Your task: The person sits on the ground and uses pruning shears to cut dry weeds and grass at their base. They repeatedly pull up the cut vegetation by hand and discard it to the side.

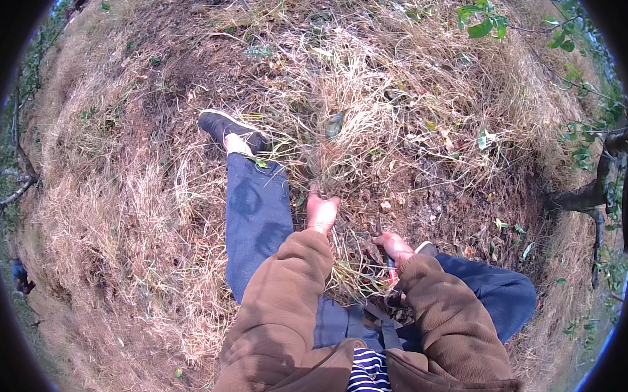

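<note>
My left hand (323,209) is closed around a bunch of dry grass stems (323,162), which fans out blurred beyond the fingers. Closer to my body, my right hand (394,245) holds a hand tool with a red handle (392,275). A dark, narrow end of it points away from me; sleeve and fingers hide much of the rest, so its exact kind is unclear. Loose straw and green grass blades (350,275) lie between my legs, below both hands. Bare soil with dry leaves (391,201) shows ahead of my right hand.
My left leg (256,214) stretches forward to a dark shoe (232,128); my bent right leg (497,293) lies to the side. Dry grass (131,226) covers the slope. A tree branch (578,199) juts in at right, with leafy twigs (483,20) above.
</note>
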Action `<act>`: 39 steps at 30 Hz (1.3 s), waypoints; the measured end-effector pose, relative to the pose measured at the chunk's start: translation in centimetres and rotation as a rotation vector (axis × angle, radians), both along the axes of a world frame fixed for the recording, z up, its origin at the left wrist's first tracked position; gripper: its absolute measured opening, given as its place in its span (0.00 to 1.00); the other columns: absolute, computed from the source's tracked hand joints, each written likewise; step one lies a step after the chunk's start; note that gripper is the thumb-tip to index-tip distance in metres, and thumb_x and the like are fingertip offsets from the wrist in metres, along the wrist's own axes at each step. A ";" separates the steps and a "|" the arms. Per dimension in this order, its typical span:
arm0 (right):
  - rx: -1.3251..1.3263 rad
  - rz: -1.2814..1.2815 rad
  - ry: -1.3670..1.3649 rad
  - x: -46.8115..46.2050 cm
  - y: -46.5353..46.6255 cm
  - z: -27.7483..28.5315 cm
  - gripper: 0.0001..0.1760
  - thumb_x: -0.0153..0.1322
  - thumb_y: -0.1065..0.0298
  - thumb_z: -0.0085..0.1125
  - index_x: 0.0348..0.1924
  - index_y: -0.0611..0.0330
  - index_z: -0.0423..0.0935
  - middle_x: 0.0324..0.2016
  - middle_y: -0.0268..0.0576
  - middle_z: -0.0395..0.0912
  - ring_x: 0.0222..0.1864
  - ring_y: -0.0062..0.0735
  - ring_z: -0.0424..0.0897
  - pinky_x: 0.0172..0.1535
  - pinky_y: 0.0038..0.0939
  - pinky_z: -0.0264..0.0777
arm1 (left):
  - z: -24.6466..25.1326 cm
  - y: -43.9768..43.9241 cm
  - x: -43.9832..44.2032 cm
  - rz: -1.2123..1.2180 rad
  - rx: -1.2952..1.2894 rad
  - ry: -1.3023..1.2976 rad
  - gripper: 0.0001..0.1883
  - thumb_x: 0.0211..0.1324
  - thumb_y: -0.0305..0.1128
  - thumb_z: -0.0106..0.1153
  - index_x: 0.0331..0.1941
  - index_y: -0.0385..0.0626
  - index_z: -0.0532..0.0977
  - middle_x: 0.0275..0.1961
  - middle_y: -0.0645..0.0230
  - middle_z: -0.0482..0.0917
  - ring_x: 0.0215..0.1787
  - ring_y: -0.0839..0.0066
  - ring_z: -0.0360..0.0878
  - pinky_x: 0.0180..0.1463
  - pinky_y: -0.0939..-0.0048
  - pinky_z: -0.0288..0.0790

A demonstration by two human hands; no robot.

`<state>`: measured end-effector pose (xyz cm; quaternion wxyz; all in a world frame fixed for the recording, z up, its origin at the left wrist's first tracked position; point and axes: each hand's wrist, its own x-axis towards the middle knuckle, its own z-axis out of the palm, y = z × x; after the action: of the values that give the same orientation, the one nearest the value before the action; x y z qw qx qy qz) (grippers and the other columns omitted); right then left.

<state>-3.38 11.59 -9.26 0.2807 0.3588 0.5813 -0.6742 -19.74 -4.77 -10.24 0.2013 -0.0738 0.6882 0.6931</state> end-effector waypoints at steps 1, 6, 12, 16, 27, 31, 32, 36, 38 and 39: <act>0.124 0.063 0.014 0.0 0.4 0.4 0.08 0.71 0.66 0.53 0.33 0.60 0.77 0.24 0.36 0.79 0.22 0.27 0.75 0.26 0.30 0.69 | 0.8 0.1 0.5 0.085 0.112 0.006 0.27 0.45 0.19 0.57 0.54 0.40 0.70 0.41 0.68 0.81 0.37 0.77 0.77 0.45 0.73 0.72; -0.178 -0.552 -0.038 1.3 3.5 3.7 0.09 0.71 0.63 0.54 0.36 0.58 0.78 0.31 0.44 0.84 0.32 0.37 0.83 0.37 0.43 0.82 | 5.2 -1.3 2.7 0.115 0.182 -0.141 0.24 0.44 0.19 0.58 0.51 0.41 0.73 0.40 0.70 0.81 0.38 0.75 0.78 0.44 0.71 0.73; -0.233 -0.669 -0.012 1.1 3.0 5.9 0.09 0.73 0.62 0.52 0.38 0.57 0.76 0.31 0.44 0.83 0.31 0.38 0.83 0.35 0.45 0.82 | 11.1 -4.5 5.6 0.216 0.238 -0.059 0.24 0.46 0.19 0.59 0.52 0.39 0.73 0.45 0.67 0.81 0.42 0.74 0.78 0.48 0.70 0.73; -0.234 -0.643 -0.039 0.5 1.9 6.6 0.09 0.73 0.61 0.53 0.37 0.57 0.76 0.28 0.39 0.81 0.30 0.36 0.82 0.36 0.45 0.81 | 17.7 -7.8 5.0 0.245 0.320 -0.095 0.23 0.47 0.18 0.60 0.51 0.38 0.74 0.45 0.67 0.81 0.45 0.73 0.78 0.52 0.69 0.73; -0.267 -0.484 0.066 0.3 0.2 7.0 0.12 0.71 0.61 0.53 0.32 0.60 0.77 0.28 0.43 0.80 0.33 0.39 0.80 0.42 0.47 0.77 | 41.5 -24.1 3.3 0.430 0.597 0.235 0.17 0.66 0.42 0.46 0.38 0.38 0.77 0.33 0.62 0.83 0.29 0.68 0.83 0.33 0.64 0.80; -0.155 -0.354 0.046 0.0 -0.7 6.7 0.12 0.71 0.62 0.52 0.28 0.61 0.77 0.24 0.43 0.79 0.27 0.36 0.78 0.32 0.39 0.74 | 49.6 -31.1 4.6 0.647 0.459 0.603 0.16 0.66 0.41 0.47 0.37 0.39 0.77 0.31 0.64 0.83 0.28 0.68 0.82 0.34 0.65 0.79; -0.180 -0.361 0.037 -0.2 -1.1 6.5 0.13 0.71 0.62 0.52 0.27 0.61 0.77 0.20 0.40 0.76 0.22 0.35 0.75 0.28 0.37 0.72 | 51.0 -32.7 5.5 0.661 0.404 0.639 0.19 0.67 0.43 0.45 0.41 0.38 0.77 0.35 0.61 0.83 0.32 0.66 0.83 0.39 0.62 0.79; -0.133 -0.266 -0.071 -1.1 -2.5 6.0 0.14 0.70 0.61 0.52 0.26 0.62 0.77 0.18 0.39 0.75 0.20 0.33 0.74 0.24 0.34 0.69 | 51.9 -35.8 8.6 0.576 0.353 0.698 0.22 0.68 0.45 0.43 0.46 0.37 0.76 0.39 0.58 0.84 0.35 0.63 0.84 0.39 0.61 0.81; -0.204 -0.172 0.026 -1.2 -3.3 6.0 0.13 0.70 0.61 0.53 0.27 0.62 0.77 0.18 0.40 0.75 0.20 0.32 0.74 0.24 0.34 0.69 | 48.7 -34.4 9.6 0.514 0.397 0.667 0.21 0.69 0.46 0.43 0.46 0.39 0.76 0.39 0.60 0.84 0.33 0.66 0.84 0.37 0.65 0.81; -0.156 -0.170 -0.001 -1.2 -3.6 6.1 0.13 0.70 0.62 0.53 0.28 0.62 0.77 0.19 0.41 0.75 0.20 0.32 0.74 0.23 0.33 0.69 | 46.2 -33.1 9.6 0.473 0.397 0.645 0.18 0.70 0.44 0.45 0.45 0.41 0.77 0.37 0.62 0.84 0.33 0.69 0.84 0.37 0.66 0.81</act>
<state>-4.63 7.97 -3.20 0.2502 0.3842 0.4942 -0.7386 -10.11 -37.91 35.91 -0.1773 0.0308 0.5337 0.8263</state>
